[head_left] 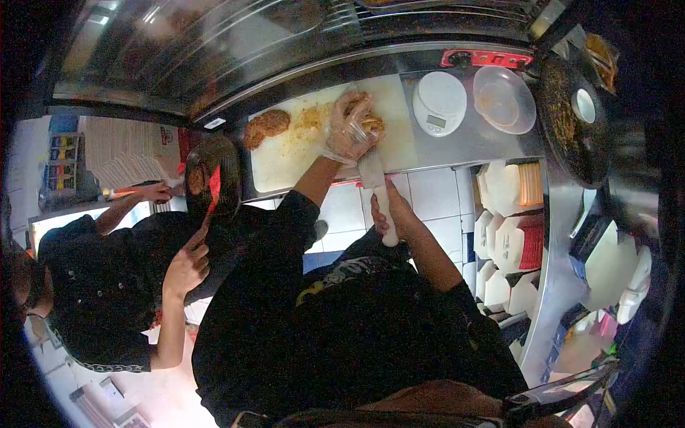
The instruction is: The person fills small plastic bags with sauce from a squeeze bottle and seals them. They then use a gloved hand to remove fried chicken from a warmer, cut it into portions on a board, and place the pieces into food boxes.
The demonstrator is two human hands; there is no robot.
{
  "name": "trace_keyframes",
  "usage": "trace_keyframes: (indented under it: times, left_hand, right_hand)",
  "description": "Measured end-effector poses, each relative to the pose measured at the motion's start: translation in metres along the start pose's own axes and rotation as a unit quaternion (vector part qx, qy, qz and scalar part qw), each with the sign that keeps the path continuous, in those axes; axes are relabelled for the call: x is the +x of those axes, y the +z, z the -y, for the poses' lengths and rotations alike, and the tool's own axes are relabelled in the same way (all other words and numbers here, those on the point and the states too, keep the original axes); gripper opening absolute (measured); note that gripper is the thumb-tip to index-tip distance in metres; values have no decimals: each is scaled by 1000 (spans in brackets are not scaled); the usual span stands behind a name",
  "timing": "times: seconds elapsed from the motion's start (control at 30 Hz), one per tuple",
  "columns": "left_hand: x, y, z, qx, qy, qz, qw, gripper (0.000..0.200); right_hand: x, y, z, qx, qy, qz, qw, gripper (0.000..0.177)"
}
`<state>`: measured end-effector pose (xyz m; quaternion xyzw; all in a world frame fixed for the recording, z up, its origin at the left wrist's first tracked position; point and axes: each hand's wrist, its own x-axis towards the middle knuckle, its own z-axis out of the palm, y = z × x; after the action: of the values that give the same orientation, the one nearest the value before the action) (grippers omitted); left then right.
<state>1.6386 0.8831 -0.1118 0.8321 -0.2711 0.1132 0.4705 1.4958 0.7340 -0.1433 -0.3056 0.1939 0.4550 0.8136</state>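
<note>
My left hand [347,135], in a clear plastic glove, curls over chopped cooked meat [376,127] on the white cutting board [285,173]. In my right hand [401,212] is a knife [372,171], held by its white handle below the board's front edge. Its broad blade points up toward the board, right by my left fingers. Brown cooked patties [267,128] lie on the left part of the board. Between them and my left hand are scattered crumbs [310,123].
A white digital scale [439,103] and a clear plastic bowl [504,100] stand right of the board. Folded food boxes [511,242] fill shelves below. At left, a co-worker [107,285] holds a red spatula [215,187] over a dark pan [211,153].
</note>
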Motion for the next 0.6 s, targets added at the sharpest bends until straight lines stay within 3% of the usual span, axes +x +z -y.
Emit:
trace_keyframes:
  times: [0.07, 0.13, 0.4, 0.6]
  left_hand:
    - [-1, 1, -6, 5, -6, -11, 1000, 74]
    - [-4, -1, 3, 150, 41, -16, 988, 75]
    - [-8, 11, -4, 108, 39, -68, 991, 70]
    - [15, 29, -46, 90, 58, -69, 992, 66]
  right_hand:
    - [-2, -3, 0, -3, 4, 3, 1000, 69]
    - [-3, -5, 0, -13, 1, -1, 1000, 69]
    - [-22, -9, -6, -32, -37, 4, 999, 68]
    - [-72, 6, 7, 2, -36, -41, 999, 67]
